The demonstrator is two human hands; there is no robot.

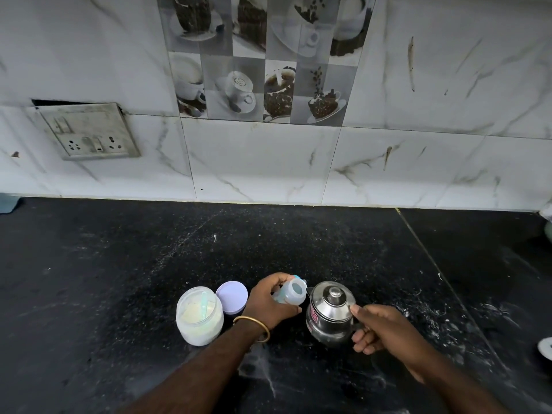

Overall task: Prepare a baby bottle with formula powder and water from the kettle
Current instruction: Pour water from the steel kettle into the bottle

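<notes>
Forearms: two bare arms reach in from the near edge, and a thin gold bangle (259,329) circles the left wrist.
Right hand (385,331): fingers curled tight round the kettle's handle on its near right side, thumb resting against the rim of the lid.
Kettle (330,316): small, rounded, polished steel, a domed lid with a knob on top, a red label on its left flank; it leans toward the bottle, spout at the bottle's mouth, and whether its base touches the counter I cannot tell.
Left hand (270,300): wrapped round the bottle, fingers over the far side, thumb on the near side, a firm closed grip.
Baby bottle (294,294): translucent plastic with pale blue markings, cap off, open mouth tipped right toward the kettle, just beside the spout.
Formula jar (199,316): clear round plastic, open, holding pale creamy powder with a pale scoop standing in it; it sits left of the left wrist.
Jar lid (232,297): flat lilac disc lying on the counter between jar and left hand.
Counter (119,264): black speckled stone, dusted with white smears near the right; broad open stretches left and far, a seam running diagonally at right.
Wall: glossy white marble-look tiles, a panel of coffee-cup pictures, a grimy socket plate (89,132) at far left.
</notes>
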